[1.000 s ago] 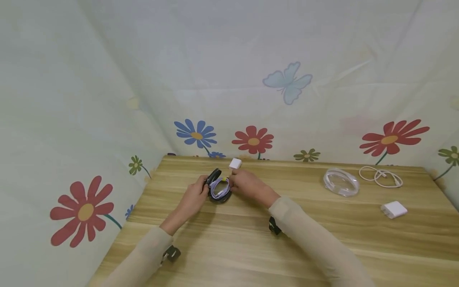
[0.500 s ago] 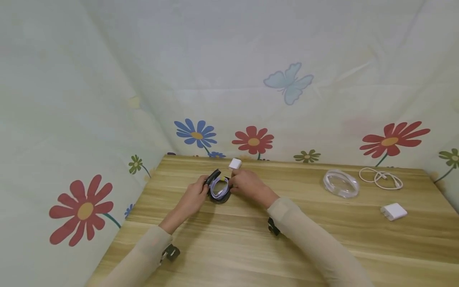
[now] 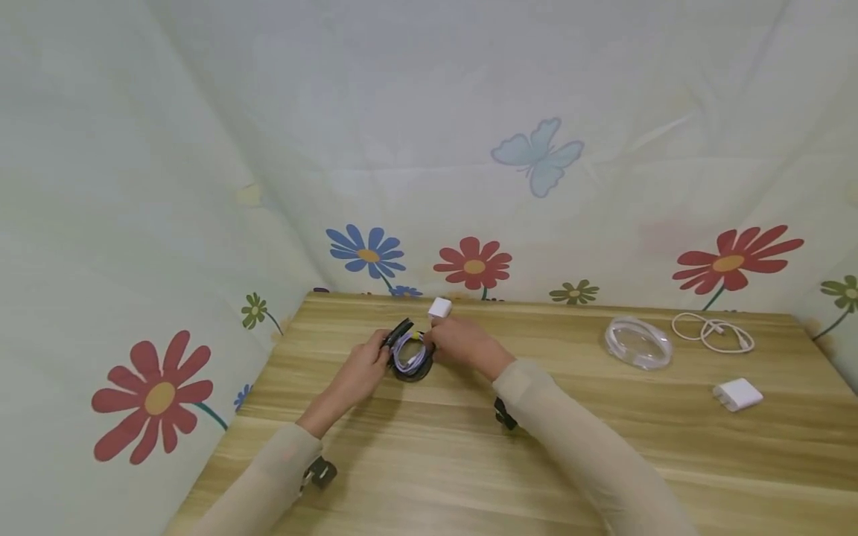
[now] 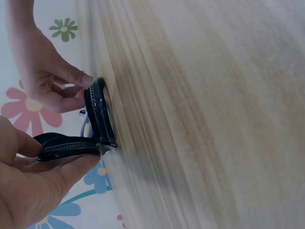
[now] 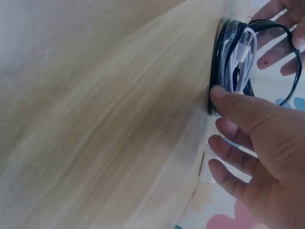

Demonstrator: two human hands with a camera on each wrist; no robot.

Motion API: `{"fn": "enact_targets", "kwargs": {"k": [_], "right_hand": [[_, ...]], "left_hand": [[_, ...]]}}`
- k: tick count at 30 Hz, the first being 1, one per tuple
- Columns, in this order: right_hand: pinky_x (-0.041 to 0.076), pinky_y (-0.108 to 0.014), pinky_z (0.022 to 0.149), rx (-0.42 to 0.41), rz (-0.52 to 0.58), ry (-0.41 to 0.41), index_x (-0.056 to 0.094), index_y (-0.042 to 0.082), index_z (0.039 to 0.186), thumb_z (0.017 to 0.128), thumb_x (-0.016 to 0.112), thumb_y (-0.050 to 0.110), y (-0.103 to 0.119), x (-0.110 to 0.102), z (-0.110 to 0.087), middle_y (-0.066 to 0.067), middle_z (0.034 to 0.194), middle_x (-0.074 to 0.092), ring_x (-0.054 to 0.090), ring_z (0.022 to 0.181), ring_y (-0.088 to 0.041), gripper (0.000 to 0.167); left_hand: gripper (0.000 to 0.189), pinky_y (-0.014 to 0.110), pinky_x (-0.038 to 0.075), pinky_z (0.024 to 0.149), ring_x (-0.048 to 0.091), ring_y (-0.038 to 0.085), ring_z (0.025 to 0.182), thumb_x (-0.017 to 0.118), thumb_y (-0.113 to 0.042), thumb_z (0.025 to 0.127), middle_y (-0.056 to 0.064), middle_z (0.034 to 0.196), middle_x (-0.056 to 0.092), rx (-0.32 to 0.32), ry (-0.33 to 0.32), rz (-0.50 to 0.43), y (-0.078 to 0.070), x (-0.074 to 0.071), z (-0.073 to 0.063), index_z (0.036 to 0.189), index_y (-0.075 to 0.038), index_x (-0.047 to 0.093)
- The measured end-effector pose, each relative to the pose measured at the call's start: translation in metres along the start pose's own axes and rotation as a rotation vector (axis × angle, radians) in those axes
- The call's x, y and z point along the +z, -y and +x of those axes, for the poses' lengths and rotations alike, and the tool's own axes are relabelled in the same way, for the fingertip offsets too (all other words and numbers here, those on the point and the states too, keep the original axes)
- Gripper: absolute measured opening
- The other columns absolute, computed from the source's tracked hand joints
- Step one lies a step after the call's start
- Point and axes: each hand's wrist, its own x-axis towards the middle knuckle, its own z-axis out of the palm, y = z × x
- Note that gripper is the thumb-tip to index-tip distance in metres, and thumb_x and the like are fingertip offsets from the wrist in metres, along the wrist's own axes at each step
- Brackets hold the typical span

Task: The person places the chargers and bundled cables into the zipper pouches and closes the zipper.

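A small round black zip case (image 4: 98, 114) stands spread apart on the wooden table, its zipper teeth showing along both rims. Inside its lower half lies a coiled pale purple cable (image 3: 397, 353), with a yellow patch at the top of the coil. My left hand (image 3: 362, 366) grips the raised lid (image 3: 398, 333) between thumb and fingers. On the other side, my right hand (image 3: 467, 347) pinches the rim of the lower half, the thumb (image 5: 226, 98) lying on its edge. That hand's other fingers are loosely bent.
Just behind the right hand sits a white charger block (image 3: 440, 307). Farther right are a clear round case (image 3: 662, 354), a looped white cable (image 3: 721, 348) and another white charger block (image 3: 739, 394). A flowered curtain (image 3: 415, 179) borders the table's back and left.
My right hand and forearm have shifted slightly left against the case. The left hand keeps its hold on the lid, and the case stays where it was.
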Motion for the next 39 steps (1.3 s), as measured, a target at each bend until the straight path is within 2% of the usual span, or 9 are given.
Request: {"fn": "enact_targets", "kwargs": {"k": [7,11,15,18,21,23,26,32,39], "right_hand": [[0.051,-0.030,0.069,-0.022,0.041,-0.039,0.073,0.021,0.087,0.088,0.081,0.016,-0.001,0.003,-0.001,0.002,0.094,0.058,0.058,0.080,-0.014,0.010],[0.052,-0.031,0.066,-0.045,0.052,-0.097,0.073,0.020,0.086,0.086,0.082,0.015,-0.001,0.003,-0.004,0.002,0.094,0.056,0.059,0.079,-0.015,0.010],[0.054,-0.034,0.067,-0.050,0.057,-0.134,0.076,0.019,0.089,0.087,0.082,0.015,-0.002,0.002,-0.008,0.000,0.096,0.060,0.062,0.081,-0.017,0.008],[0.055,-0.035,0.069,-0.048,0.050,-0.138,0.077,0.018,0.092,0.088,0.081,0.016,-0.002,0.001,-0.011,-0.001,0.097,0.063,0.063,0.083,-0.017,0.006],[0.054,-0.033,0.069,-0.041,0.037,-0.136,0.077,0.019,0.093,0.089,0.080,0.018,-0.003,0.001,-0.013,-0.001,0.095,0.064,0.063,0.082,-0.016,0.004],[0.054,-0.032,0.069,-0.037,0.039,-0.135,0.077,0.018,0.094,0.090,0.079,0.018,-0.004,0.001,-0.014,0.000,0.094,0.065,0.063,0.082,-0.015,0.004],[0.055,-0.031,0.071,-0.031,0.054,-0.132,0.078,0.017,0.097,0.091,0.078,0.017,-0.005,0.002,-0.017,-0.001,0.095,0.067,0.064,0.083,-0.015,0.005],[0.056,-0.031,0.076,-0.007,0.059,-0.132,0.078,0.017,0.104,0.095,0.073,0.015,-0.008,0.002,-0.022,0.000,0.098,0.068,0.065,0.088,-0.015,0.010],[0.057,-0.038,0.084,0.017,0.091,-0.142,0.075,0.013,0.110,0.096,0.071,0.014,-0.011,0.001,-0.025,-0.004,0.108,0.069,0.068,0.097,-0.022,0.015]], "left_hand": [[0.034,0.030,0.041,0.053,0.048,0.016,0.058,0.043,-0.009,0.108,0.017,0.091,0.068,0.024,-0.015,0.003,0.001,0.001,0.000,0.140,-0.003,0.052],[0.034,0.030,0.041,0.052,0.048,0.015,0.058,0.043,-0.011,0.108,0.015,0.089,0.067,0.014,-0.015,0.003,0.001,0.001,-0.001,0.140,-0.005,0.052],[0.035,0.030,0.044,0.056,0.052,0.015,0.062,0.045,-0.013,0.107,0.013,0.096,0.070,0.010,-0.020,0.006,-0.001,0.003,-0.001,0.139,-0.007,0.055],[0.034,0.032,0.049,0.062,0.059,0.017,0.073,0.048,-0.014,0.105,0.014,0.107,0.072,0.020,-0.028,0.024,-0.003,0.004,0.000,0.137,-0.006,0.058],[0.035,0.036,0.055,0.075,0.067,0.021,0.092,0.051,-0.015,0.104,0.017,0.119,0.071,0.026,-0.032,0.038,-0.003,0.006,0.001,0.136,-0.004,0.060],[0.036,0.039,0.057,0.082,0.068,0.024,0.105,0.052,-0.015,0.103,0.019,0.124,0.069,0.028,-0.032,0.044,-0.004,0.008,0.001,0.135,-0.002,0.060],[0.037,0.042,0.058,0.086,0.067,0.029,0.113,0.053,-0.016,0.102,0.022,0.125,0.068,0.028,-0.027,0.052,-0.004,0.010,0.002,0.136,0.000,0.060],[0.038,0.039,0.058,0.079,0.069,0.029,0.108,0.055,-0.016,0.102,0.023,0.122,0.069,0.050,-0.011,0.071,-0.006,0.014,0.004,0.136,0.001,0.059],[0.038,0.041,0.058,0.081,0.068,0.028,0.107,0.056,-0.017,0.102,0.021,0.121,0.069,0.036,-0.011,0.088,-0.004,0.014,0.003,0.135,0.001,0.060]]}}
